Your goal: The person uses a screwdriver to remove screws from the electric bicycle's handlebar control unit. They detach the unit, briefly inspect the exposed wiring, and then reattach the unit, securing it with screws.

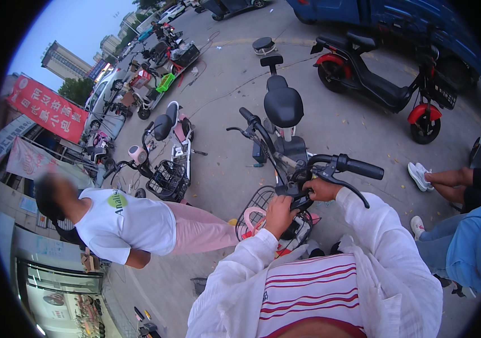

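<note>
An electric bike stands in front of me, its black handlebar (263, 138) turned sideways and its black saddle (283, 107) beyond. My left hand (280, 217) has its fingers bent around a black part at the middle of the handlebar, just over the front basket. My right hand (322, 190) is closed at the same black part, on its right side, below the right grip (360, 167) and the brake lever (358, 194). The fingers hide much of that part. In the wire basket (263, 198) lies a pink curved thing (251, 217), partly covered by my left hand.
A person in a white T-shirt (130, 225) stands close on the left. Behind them is a pink and white electric bike (179, 135). To the right are a person in blue (474, 242) and a black and red electric bike (375, 84). A round stool (263, 45) stands farther off.
</note>
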{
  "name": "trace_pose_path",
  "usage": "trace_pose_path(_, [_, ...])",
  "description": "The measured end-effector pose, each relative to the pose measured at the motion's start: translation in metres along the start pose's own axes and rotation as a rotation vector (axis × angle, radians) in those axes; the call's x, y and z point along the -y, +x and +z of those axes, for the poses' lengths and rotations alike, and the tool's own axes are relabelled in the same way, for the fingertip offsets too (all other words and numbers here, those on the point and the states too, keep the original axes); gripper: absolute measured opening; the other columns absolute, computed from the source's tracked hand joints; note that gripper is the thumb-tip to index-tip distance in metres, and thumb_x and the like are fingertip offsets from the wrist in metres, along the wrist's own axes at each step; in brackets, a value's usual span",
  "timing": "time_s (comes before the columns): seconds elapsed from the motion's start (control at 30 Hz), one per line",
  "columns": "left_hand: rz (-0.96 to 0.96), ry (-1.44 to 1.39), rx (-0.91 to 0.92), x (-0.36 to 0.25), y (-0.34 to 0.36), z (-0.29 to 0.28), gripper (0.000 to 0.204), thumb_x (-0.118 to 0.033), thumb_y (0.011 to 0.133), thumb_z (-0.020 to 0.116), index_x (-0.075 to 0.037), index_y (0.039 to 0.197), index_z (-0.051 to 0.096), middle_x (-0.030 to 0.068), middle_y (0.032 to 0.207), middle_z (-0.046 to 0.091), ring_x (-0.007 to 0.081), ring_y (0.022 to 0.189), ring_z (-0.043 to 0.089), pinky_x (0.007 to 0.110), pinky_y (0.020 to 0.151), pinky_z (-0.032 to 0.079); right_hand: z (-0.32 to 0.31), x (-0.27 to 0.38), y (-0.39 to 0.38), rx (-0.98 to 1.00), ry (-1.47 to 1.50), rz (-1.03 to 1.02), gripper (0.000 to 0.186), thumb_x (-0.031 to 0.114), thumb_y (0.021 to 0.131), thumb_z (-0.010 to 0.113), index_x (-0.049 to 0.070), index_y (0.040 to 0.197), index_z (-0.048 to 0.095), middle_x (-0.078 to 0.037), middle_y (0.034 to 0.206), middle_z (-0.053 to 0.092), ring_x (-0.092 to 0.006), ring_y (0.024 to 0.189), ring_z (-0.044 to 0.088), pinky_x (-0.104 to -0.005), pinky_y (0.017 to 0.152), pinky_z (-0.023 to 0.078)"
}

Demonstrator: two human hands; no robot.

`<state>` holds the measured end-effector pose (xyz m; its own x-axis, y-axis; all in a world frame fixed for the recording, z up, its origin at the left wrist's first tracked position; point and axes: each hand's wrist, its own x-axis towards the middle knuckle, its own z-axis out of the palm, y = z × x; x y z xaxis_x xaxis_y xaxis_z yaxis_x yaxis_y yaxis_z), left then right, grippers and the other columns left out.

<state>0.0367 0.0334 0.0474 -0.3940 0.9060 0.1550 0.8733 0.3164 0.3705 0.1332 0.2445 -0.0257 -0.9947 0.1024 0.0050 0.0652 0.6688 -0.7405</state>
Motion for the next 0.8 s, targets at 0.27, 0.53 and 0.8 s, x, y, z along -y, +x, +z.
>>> trace_pose_path(0.27, [-0.035, 0.025, 0.012, -0.026, 0.003, 0.01, 0.04, -0.015, 0.07, 0.079, -0.004, 0.106, 0.067, 0.0145, 0.095, 0.066, 0.0355, 0.095, 0.061, 0.045, 0.083, 0.049, 0.009, -0.013, 0.0, -0.049, -0.012, -0.035, 0.035, 0.019, 0.072, 0.065, 0.009, 0.105, 0.07, -0.015, 0.083, 0.069, -0.0304, 0.076, 0.067, -0.0414, 0.07, 0.052])
trace_pose_path(0.53, [0.023, -0.087, 0.15, 0.007, 0.008, 0.018, 0.035, -0.013, 0.074, 0.074, -0.003, 0.107, 0.068, 0.0192, 0.101, 0.066, 0.0396, 0.099, 0.061, 0.048, 0.087, 0.049, 0.009, -0.005, -0.026, -0.286, -0.058, 0.025, 0.045, 0.029, 0.082, 0.069, 0.011, 0.123, 0.062, -0.02, 0.116, 0.064, -0.036, 0.107, 0.063, -0.044, 0.094, 0.049])
trace_pose_path(0.8, [0.041, -0.278, 0.235, 0.019, 0.002, 0.021, 0.034, -0.01, 0.072, 0.078, -0.002, 0.104, 0.069, 0.0196, 0.096, 0.066, 0.0394, 0.092, 0.063, 0.044, 0.08, 0.05, 0.027, 0.003, -0.176, -1.105, 0.713, 0.784, 0.026, 0.01, 0.086, 0.064, 0.003, 0.111, 0.067, -0.012, 0.09, 0.068, -0.0179, 0.068, 0.064, -0.0307, 0.061, 0.051])
